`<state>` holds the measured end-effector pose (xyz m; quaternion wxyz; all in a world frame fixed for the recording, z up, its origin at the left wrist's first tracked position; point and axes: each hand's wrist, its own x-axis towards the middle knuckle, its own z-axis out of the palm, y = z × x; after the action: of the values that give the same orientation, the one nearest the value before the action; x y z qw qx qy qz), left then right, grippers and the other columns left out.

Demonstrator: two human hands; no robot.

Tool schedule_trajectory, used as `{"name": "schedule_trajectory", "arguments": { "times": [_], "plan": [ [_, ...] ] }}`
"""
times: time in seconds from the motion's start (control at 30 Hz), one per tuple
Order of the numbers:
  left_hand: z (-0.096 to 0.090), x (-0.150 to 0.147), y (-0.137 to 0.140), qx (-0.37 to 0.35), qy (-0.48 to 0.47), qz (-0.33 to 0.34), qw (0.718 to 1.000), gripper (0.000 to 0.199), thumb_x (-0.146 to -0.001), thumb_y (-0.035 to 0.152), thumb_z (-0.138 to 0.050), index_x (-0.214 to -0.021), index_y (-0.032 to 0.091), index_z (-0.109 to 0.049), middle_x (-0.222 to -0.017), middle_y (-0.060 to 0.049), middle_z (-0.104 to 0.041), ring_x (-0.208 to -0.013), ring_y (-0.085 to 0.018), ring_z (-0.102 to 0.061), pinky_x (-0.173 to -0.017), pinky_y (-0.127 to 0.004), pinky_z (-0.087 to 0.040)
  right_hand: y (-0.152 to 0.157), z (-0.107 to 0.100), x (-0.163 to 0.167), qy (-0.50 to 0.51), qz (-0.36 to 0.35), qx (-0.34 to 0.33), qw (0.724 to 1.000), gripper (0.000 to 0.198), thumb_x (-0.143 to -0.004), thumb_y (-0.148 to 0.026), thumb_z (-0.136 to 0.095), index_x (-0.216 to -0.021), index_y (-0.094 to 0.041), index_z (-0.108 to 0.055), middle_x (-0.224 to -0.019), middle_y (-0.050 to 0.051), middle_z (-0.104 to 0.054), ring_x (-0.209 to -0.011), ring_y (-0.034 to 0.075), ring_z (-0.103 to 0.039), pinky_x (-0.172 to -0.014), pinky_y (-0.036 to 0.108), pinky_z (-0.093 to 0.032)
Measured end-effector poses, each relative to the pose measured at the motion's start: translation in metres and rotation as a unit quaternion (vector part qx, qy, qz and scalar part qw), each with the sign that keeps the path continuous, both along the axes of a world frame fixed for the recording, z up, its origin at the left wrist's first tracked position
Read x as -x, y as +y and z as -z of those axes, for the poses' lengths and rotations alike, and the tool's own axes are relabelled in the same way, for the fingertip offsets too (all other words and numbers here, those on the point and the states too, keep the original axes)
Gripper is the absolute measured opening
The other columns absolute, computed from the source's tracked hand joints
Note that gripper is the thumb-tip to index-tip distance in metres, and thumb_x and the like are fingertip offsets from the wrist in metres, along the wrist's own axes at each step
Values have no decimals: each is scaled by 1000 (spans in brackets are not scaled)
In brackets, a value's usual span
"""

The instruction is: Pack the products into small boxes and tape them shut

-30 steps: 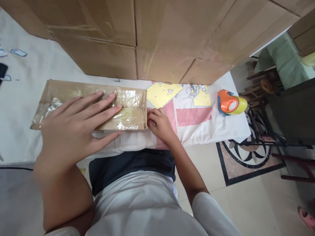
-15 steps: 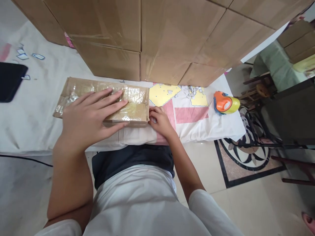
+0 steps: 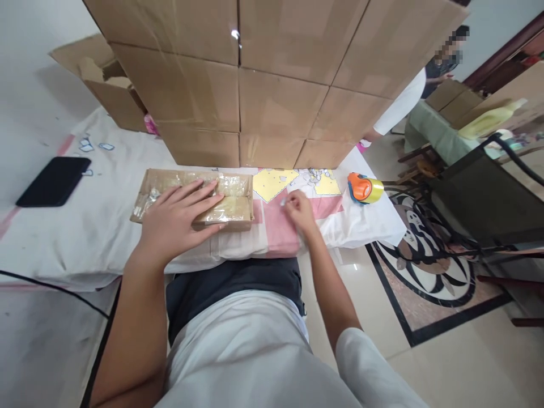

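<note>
— What have your hands got right now?

— My left hand (image 3: pixel 178 224) lies flat and spread wide on top of the taped cardboard parcel (image 3: pixel 193 195), fingers fanned across the shiny tape, pressing it down onto the white pillow (image 3: pixel 238 246) under it. The parcel sits directly beneath my palm and reaches a little beyond my fingertips.

— And the right?

— My right hand (image 3: pixel 300 212) is off the parcel, just past its near end, fingers curled in narrow. There seems to be a tiny pale scrap pinched at the fingertips, but it is too small to be sure of.

— What lies beyond that hand?

— Just ahead of my knuckles are the yellow sheets (image 3: pixel 272 182) with a scatter of small cut bits (image 3: pixel 317 177) on them. Further out to the side of my right hand lies the orange tape dispenser (image 3: pixel 364 188), close to the edge of the cloth. Well away from my left hand rests a black tablet (image 3: pixel 54 181). Farthest off, past both hands, stands the wall of stacked cartons (image 3: pixel 263 85).

— What could go wrong?

— The pillow is soft, so I judge that an uneven press could tip the parcel or let it slide toward me. If my right hand sweeps carelessly, it could scatter the bits. The dispenser might roll off the edge if the cloth gets tugged.
</note>
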<state>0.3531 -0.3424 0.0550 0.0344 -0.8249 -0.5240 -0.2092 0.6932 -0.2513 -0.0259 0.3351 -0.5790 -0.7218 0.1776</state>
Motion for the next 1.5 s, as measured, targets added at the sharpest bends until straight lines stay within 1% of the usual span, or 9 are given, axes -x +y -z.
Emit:
{"name": "schedule_trajectory", "arguments": {
  "times": [0.13,0.3,0.47,0.67,0.77,0.9,1.07,1.27,1.5],
  "plan": [
    [3,0,-4,-13,6,6,1000,51,-98,51,-56,-146,36,-58,-162,1,-48,-151,-30,-45,-124,-50,-33,37,-30,-96,-53,158,19,986,17,-87,-19,-46,-85,-16,-63,-105,16,-66,-90,23,-58,-88,39,-47],
    [7,0,-7,-12,1,8,1000,53,-98,55,-54,-146,32,-59,-163,0,-46,-151,-31,-44,-126,-51,-30,73,-38,-157,-120,213,92,965,15,-78,-13,-57,-82,-12,-72,-90,17,-72,-85,26,-59,-84,40,-46],
    [9,0,-8,-1,-19,12,1000,55,-97,56,-55,-147,33,-59,-164,0,-45,-152,-33,-42,-128,-52,-27,106,-22,-153,-132,215,107,962,24,-83,-21,-60,-99,-17,-78,-96,11,-76,-86,23,-63,-82,34,-47],
    [8,0,-11,-1,-9,13,1000,54,-97,54,-57,-148,35,-57,-164,1,-44,-152,-32,-43,-127,-52,-29,147,-8,-136,-98,261,101,955,25,-83,-38,-67,-74,-16,-73,-71,8,-68,-72,23,-60,-75,37,-48],
    [7,0,-14,-6,-9,13,1000,56,-96,53,-59,-149,35,-56,-164,1,-44,-152,-32,-42,-127,-52,-29,152,-5,-132,-81,286,54,953,18,-84,-31,-64,-73,-16,-68,-80,10,-67,-78,25,-62,-79,39,-49],
    [6,0,-15,-8,-15,15,1000,54,-97,53,-58,-149,35,-56,-163,1,-45,-152,-31,-43,-127,-52,-29,140,-8,-137,-52,314,-69,946,21,-98,-28,-43,-97,-17,-61,-114,16,-64,-101,25,-60,-94,42,-47],
    [6,1,-11,-4,-4,20,1000,54,-98,51,-57,-148,32,-57,-164,1,-43,-153,-31,-42,-127,-52,-29,103,-8,-130,0,257,-139,956,25,-103,-41,-40,-97,-21,-53,-97,10,-64,-88,22,-60,-85,38,-50],
    [0,4,1,27,8,25,999,55,-97,59,-55,-147,36,-58,-163,4,-46,-153,-29,-42,-127,-50,-31,55,12,-92,45,150,-144,977,19,-97,-41,-51,-100,-22,-55,-95,4,-66,-75,16,-60,-74,31,-49],
    [-1,6,4,42,24,22,999,57,-97,63,-53,-147,37,-58,-164,6,-43,-154,-27,-40,-127,-47,-31,68,17,-108,89,236,-122,960,11,-88,-22,-46,-98,-21,-50,-102,9,-64,-87,18,-63,-80,32,-51]
  ]
}}
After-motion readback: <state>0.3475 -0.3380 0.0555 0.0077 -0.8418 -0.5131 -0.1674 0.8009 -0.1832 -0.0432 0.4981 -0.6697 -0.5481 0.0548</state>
